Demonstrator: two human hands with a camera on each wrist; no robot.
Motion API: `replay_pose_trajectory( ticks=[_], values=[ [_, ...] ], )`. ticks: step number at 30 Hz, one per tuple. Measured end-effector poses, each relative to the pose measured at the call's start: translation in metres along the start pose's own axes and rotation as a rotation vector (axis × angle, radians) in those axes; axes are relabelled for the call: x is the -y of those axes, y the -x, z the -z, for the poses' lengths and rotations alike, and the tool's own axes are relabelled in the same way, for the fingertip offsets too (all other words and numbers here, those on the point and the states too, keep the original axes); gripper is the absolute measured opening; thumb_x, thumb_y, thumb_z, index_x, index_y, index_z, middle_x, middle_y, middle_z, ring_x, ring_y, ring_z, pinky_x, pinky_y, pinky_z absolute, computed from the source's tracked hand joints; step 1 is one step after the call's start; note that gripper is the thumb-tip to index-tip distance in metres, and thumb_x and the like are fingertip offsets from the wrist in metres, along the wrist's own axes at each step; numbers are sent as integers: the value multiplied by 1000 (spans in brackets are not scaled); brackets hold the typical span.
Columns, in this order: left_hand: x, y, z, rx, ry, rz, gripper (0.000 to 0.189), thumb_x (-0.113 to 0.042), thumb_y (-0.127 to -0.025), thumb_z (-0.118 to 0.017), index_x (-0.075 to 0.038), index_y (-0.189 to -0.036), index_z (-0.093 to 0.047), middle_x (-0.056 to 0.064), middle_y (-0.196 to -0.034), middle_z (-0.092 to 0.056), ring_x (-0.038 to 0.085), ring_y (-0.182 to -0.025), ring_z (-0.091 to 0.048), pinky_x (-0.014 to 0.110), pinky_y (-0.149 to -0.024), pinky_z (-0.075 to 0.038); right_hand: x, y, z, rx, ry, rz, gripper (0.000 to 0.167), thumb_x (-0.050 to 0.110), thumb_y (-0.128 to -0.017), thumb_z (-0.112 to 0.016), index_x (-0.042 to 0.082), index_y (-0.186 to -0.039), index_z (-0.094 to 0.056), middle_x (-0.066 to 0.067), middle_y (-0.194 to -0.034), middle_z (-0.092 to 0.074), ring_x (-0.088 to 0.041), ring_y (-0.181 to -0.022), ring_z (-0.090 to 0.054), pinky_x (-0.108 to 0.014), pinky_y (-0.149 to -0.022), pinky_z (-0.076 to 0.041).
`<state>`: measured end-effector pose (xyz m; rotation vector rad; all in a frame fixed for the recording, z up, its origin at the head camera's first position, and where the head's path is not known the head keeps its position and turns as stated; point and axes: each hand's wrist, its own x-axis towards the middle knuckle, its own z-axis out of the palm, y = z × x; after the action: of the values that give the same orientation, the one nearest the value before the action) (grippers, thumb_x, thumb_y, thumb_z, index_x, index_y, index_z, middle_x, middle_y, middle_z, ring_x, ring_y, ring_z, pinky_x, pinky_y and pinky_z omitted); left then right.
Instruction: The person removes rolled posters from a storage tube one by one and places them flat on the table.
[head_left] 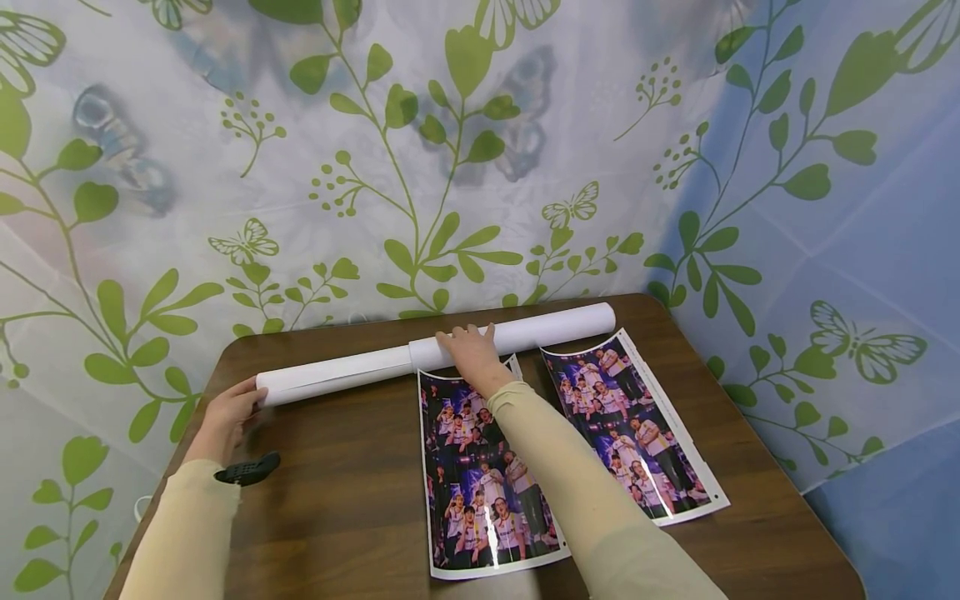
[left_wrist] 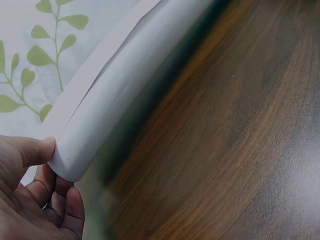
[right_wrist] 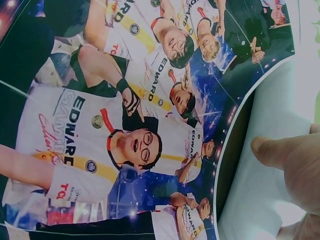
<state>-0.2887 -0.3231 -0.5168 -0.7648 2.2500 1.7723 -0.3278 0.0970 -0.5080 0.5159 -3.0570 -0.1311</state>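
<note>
A long white paper roll (head_left: 337,373) lies slantwise along the table's far side, its narrower left part meeting a wider right part near the middle. My left hand (head_left: 225,417) pinches its left end. In the left wrist view the thumb presses the outside of the roll (left_wrist: 115,90), with fingers under its rim. Over the wider part, just right of the join, my right hand (head_left: 474,358) grips the roll. The right wrist view has its thumb (right_wrist: 272,150) on the near side of the roll; the other fingers are mostly hidden.
Two glossy photo prints with white borders, a left print (head_left: 468,500) and a right print (head_left: 645,433), lie on the brown wooden table (head_left: 337,508). Their upper edges curl up near the roll. A leaf-patterned cloth (head_left: 300,167) hangs behind the table.
</note>
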Motion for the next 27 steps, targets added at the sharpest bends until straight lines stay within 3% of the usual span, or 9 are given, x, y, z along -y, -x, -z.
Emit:
replay_pose_trajectory(
  ticks=[5, 13, 19, 27],
  values=[
    [1, 1, 6, -3, -3, 6, 61, -21, -106, -56, -14, -161, -31, 18, -160, -35, 19, -109, -51, 31, -90, -50, -1, -1, -2, 8, -8, 2, 66, -2, -103, -57, 31, -158, -41, -5, -149, -52, -35, -139, -44, -71, -110, -28],
    [2, 5, 15, 6, 7, 2, 62, -20, -107, -55, -13, -162, -27, 19, -160, -33, 19, -110, -50, 35, -96, -47, -1, -3, -4, 3, -13, 3, 67, -2, -102, -59, 31, -157, -41, -6, -148, -53, -36, -138, -44, -72, -109, -28],
    [1, 8, 24, -11, 33, 21, 63, -21, -105, -59, -15, -161, -30, 12, -139, -50, 13, -99, -53, 30, -90, -51, -1, -3, -4, 14, -5, 0, 65, 0, -104, -56, 32, -158, -40, -5, -149, -52, -35, -139, -43, -72, -110, -27],
    [2, 12, 35, -19, 68, 30, 64, -21, -105, -59, -15, -161, -29, 5, -127, -54, 12, -98, -52, 28, -88, -52, -1, -4, -4, 31, -4, -6, 68, -2, -103, -56, 33, -159, -38, -5, -150, -51, -35, -140, -43, -72, -111, -26]
  ],
)
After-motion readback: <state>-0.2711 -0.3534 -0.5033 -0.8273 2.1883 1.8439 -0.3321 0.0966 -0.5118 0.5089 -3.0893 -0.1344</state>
